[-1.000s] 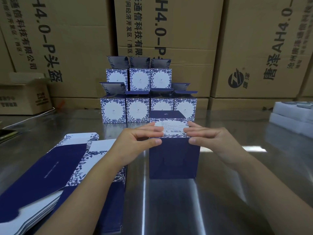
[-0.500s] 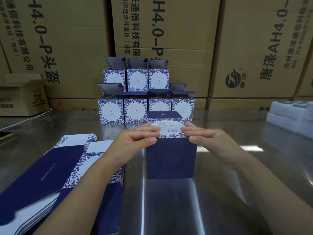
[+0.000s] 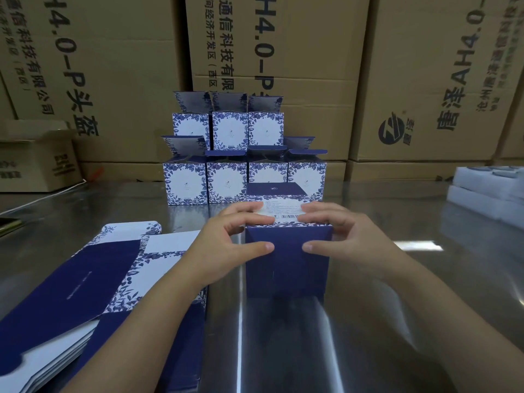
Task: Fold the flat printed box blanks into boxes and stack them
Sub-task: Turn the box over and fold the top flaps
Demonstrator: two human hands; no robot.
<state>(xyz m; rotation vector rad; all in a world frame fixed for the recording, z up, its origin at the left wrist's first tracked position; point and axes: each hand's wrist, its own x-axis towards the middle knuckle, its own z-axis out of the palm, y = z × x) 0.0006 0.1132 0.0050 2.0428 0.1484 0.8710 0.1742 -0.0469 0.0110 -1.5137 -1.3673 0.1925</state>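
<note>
Cartons [image 3: 283,52] of brown corrugated cardboard with black printed lettering wall off the far side, piled up past the top of the view. Below them the shiny steel counter [image 3: 368,321] spreads out in front of you.

On its left part lies the pile of flat box blanks [image 3: 85,279], dark blue and white card with a blue leaf border. It is slightly fanned, and your left forearm crosses over its right edge. At the far middle, close against the cartons, stands the stack of folded boxes [image 3: 226,180]. It shows four in the lower row and three on top, with white fronts framed in blue leaves facing you and top flaps standing open. A small open carton [image 3: 37,163] of brown cardboard sits at the far left, and white trays [image 3: 487,191] are stacked at the far right.

The dark blue box [image 3: 286,268] you are working on stands upright on the counter, just in front of the right end of the stack. Its plain blue side faces you, and a white flap [image 3: 283,208] printed with text and a barcode is folded over its top.

Your left hand [image 3: 226,245] has its fingers laid on the white flap and its thumb pressed to the blue front, so its grip is clamped over the box's upper left edge. Your right hand [image 3: 348,236] mirrors it, with fingers on the flap, thumb on the front and its grip clamped over the upper right edge.
</note>
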